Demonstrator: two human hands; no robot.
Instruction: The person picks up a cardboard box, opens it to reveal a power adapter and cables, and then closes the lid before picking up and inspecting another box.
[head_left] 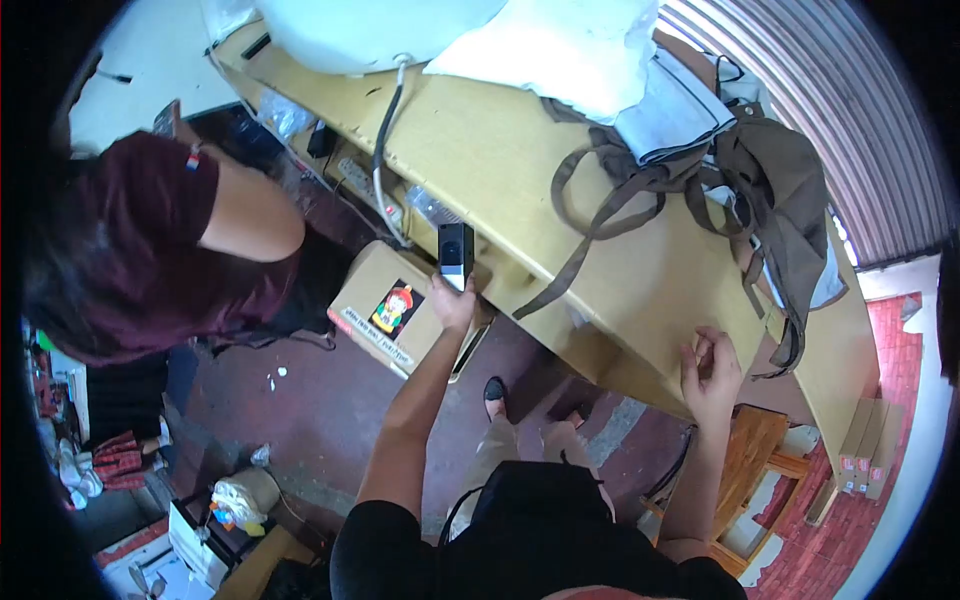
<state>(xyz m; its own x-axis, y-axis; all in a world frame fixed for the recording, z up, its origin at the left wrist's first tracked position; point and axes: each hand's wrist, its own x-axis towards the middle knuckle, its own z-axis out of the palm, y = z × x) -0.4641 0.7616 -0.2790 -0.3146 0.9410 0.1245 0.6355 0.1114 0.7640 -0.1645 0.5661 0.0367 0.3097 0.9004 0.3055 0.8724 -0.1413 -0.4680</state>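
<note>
My left hand [453, 302] is closed around the lower end of a small black-and-silver device [456, 252] with a round, lens-like spot on its face. It holds the device upright beside the near edge of the tan table [470, 130], over a cardboard box [365, 290] with a cartoon picture on it. My right hand [712, 372] hovers at the table's front edge, fingers loosely curled and apart, with nothing visible in it. Nearest to that hand are the brown straps of a cloth bag or apron [775, 190] lying on the table.
Another person in a maroon shirt [150, 230] stands at the left. A white bag [560, 55] and a grey cable [385, 130] are on the table. A wooden stool [750, 450] and several long cardboard boxes [868, 445] are at the right, near a corrugated shutter [840, 90].
</note>
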